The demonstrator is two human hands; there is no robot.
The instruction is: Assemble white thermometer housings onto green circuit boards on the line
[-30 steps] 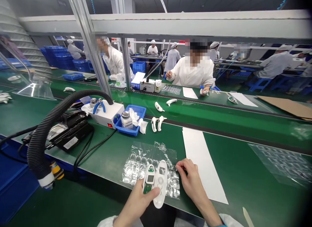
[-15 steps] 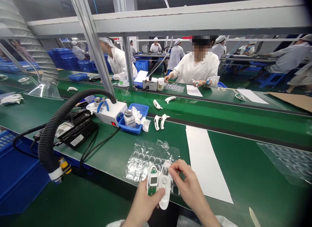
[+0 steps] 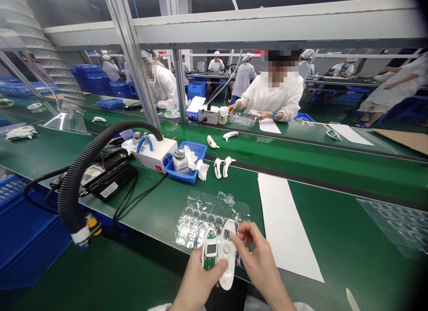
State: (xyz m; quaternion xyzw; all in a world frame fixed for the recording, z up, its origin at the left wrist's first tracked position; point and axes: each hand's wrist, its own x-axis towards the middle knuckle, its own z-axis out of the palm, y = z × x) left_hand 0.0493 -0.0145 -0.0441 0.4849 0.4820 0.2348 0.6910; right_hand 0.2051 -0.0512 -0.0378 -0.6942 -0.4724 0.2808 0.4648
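Note:
My left hand is closed around both parts of an opened ear thermometer. On the left is the thermometer body, with its green circuit board and small screen showing. Beside it, the white cover half lies inner side up under my left thumb. My right hand has its fingers curled, the thumb tip at the dark window near the cover's upper end. Whatever the right fingers pinch, if anything, is too small to make out. Behind the hands, a clear plastic tray with square pockets lies on the green bench.
White paper lies to the right, beyond it another clear tray. A blue bin holds a bottle and tissues. Several thermometers stand near the belt. A black hose arches at left. Co-workers sit opposite.
The view has shifted slightly, moving the scene a little to the right. Both hands keep nearly the same grip; the right thumb still rests by the cover's window.

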